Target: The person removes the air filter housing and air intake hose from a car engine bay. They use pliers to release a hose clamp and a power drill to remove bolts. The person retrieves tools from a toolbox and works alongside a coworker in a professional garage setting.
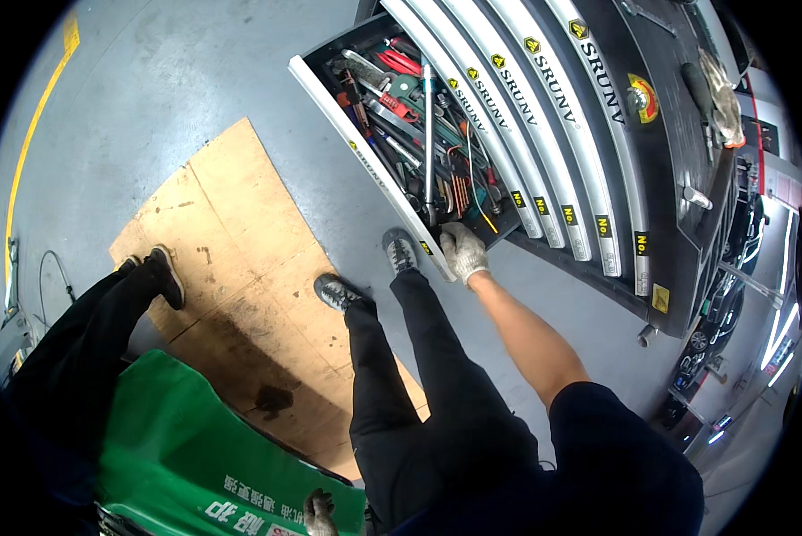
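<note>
My right hand [463, 254], in a pale knitted work glove, is closed over the right end of a pulled-out tool drawer [365, 165]. Jumbled inside the drawer are pliers with red handles [399, 62], a long chrome bar [429, 134], and several wrenches and screwdrivers. A thin white cable with a yellow end [483, 210] lies at the drawer's right side. Low in the picture my left hand [320, 515], also gloved and dark at the fingertips, is beside a green fender cover [178, 429]. Its fingers look loosely apart, with nothing visible in them.
The drawer belongs to a black tool cabinet [597, 161] with silver drawer fronts; gloves [721, 94] and tools lie on its top. Stained cardboard [240, 214] covers part of the grey floor. Another person's legs [106, 304] are at the left. Cars [700, 335] stand far right.
</note>
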`<state>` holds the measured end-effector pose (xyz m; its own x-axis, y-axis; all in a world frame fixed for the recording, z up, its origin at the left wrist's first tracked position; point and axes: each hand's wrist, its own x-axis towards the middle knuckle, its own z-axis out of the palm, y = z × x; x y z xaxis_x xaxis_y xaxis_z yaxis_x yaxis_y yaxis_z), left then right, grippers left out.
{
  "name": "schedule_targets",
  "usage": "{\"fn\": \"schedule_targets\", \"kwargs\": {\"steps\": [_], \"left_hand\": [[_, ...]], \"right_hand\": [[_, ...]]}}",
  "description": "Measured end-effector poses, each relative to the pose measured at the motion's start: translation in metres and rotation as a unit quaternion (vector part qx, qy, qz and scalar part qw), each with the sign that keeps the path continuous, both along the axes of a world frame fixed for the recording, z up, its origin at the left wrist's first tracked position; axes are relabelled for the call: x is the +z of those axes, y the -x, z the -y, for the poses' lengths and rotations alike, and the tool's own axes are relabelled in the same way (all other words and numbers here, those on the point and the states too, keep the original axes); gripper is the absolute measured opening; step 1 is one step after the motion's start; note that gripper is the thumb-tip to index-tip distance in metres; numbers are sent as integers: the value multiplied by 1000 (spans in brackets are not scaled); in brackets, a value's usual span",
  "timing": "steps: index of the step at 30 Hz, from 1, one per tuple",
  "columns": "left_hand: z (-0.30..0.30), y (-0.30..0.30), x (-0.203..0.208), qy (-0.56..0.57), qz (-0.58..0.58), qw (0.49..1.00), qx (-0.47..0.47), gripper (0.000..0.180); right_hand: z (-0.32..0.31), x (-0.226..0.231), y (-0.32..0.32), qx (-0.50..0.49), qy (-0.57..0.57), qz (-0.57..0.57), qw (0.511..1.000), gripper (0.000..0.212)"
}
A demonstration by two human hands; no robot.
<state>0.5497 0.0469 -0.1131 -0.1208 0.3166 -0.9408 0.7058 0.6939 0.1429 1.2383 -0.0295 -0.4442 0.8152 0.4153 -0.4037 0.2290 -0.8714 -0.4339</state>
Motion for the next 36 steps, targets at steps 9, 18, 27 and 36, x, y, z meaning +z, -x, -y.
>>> {"fn": "schedule_targets", "kwargs": {"steps": [9,18,27,36], "left_hand": [[64,-57,29,48,-26,992,112,45],[84,-126,-2,15,-59,985,162,37],[100,-136,7,35,-74,980,179,36],[103,-129,8,38,-60,982,173,36]], "right_hand": [[8,20,-14,69,30,-35,997,25],[-12,1,-32,10,41,-47,998,26],[-66,4,-2,104,126,-103,981,35],[-91,-12,22,99,271,23,957,53]]}}
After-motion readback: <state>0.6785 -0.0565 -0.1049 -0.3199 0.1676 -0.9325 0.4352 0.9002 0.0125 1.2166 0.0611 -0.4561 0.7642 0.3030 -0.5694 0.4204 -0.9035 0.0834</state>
